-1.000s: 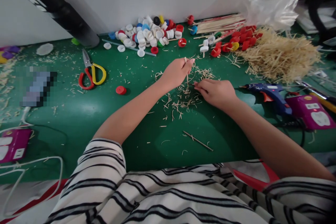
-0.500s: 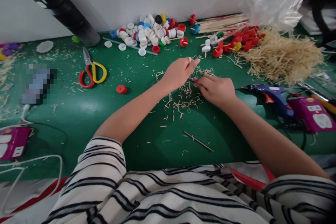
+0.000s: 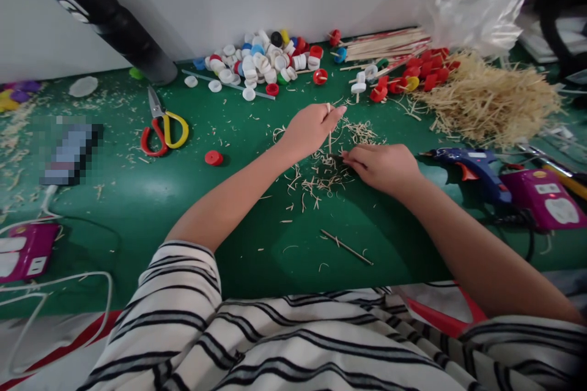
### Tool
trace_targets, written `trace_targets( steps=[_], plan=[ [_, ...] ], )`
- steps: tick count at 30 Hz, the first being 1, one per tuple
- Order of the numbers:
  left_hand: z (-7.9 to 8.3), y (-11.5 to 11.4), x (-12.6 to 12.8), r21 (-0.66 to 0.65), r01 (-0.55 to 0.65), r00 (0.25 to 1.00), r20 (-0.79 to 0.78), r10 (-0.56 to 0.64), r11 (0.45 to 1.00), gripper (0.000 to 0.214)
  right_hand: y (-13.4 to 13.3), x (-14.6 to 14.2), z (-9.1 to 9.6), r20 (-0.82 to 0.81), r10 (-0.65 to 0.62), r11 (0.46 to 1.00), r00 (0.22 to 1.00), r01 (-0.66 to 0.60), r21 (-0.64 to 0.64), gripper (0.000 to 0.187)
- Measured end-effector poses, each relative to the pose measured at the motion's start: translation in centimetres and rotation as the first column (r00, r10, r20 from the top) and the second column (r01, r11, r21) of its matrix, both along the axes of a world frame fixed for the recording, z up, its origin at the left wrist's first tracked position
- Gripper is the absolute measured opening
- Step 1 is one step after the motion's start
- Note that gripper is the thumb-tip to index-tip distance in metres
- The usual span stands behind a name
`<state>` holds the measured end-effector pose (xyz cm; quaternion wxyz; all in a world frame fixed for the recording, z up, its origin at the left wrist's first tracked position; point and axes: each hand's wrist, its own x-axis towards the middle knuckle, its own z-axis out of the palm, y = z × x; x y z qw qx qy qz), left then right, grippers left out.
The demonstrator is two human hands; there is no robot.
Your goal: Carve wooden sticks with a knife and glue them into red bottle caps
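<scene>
My left hand (image 3: pixel 310 128) pinches a thin wooden stick (image 3: pixel 329 129), holding it upright over the green table (image 3: pixel 137 195). My right hand (image 3: pixel 380 166) is closed just to the right, its fingertips at the stick's lower end, gripping something small and dark that I cannot make out. Under both hands lies a scatter of wood shavings (image 3: pixel 321 180). A second thin stick (image 3: pixel 346 247) lies flat on the table nearer to me.
Bottle caps (image 3: pixel 261 64) are piled at the back, with skewers (image 3: pixel 385 44) and capped sticks (image 3: pixel 413 76) to their right. Red-and-yellow scissors (image 3: pixel 160 128), a loose red cap (image 3: pixel 213 157), a straw-like heap (image 3: pixel 490 98), a blue glue gun (image 3: pixel 472 165) and purple power strips (image 3: pixel 545 198) surround the hands.
My right hand slid a little lower and toward me along the stick's base. The left hand has stayed in its pinch on the stick.
</scene>
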<state>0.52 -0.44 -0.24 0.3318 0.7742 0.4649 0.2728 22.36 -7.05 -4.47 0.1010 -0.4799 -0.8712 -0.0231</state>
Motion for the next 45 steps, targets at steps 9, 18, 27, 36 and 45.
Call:
trace_targets(
  steps=[9, 18, 27, 36, 45],
  plan=[
    [-0.5, 0.0, 0.6, 0.130, -0.052, 0.991, -0.119, 0.068, 0.990, 0.057, 0.8, -1.8, 0.5, -0.040, -0.063, 0.994, 0.997, 0.066, 0.083, 0.048],
    [-0.6, -0.1, 0.5, 0.145, -0.050, 0.986, -0.148, 0.071, 0.988, 0.057, -0.2, -1.0, 0.3, 0.037, -0.002, 1.000, 0.999, 0.001, 0.012, 0.041],
    [-0.2, 0.0, 0.8, 0.191, -0.071, 0.974, -0.199, 0.110, 0.979, 0.060, 0.6, -1.8, 0.9, -0.009, -0.073, 0.993, 0.997, 0.073, 0.094, 0.050],
    [-0.4, 0.2, 0.8, 0.202, -0.063, 0.976, -0.194, 0.103, 0.977, 0.063, -0.3, -1.3, 0.6, 0.068, -0.045, 0.999, 0.997, 0.046, -0.018, 0.042],
    [-0.7, -0.1, 1.1, 0.205, -0.104, 0.976, -0.168, 0.139, 0.973, 0.069, 0.5, -1.5, 1.3, 0.008, -0.083, 0.995, 0.997, 0.082, 0.053, 0.049]
  ],
)
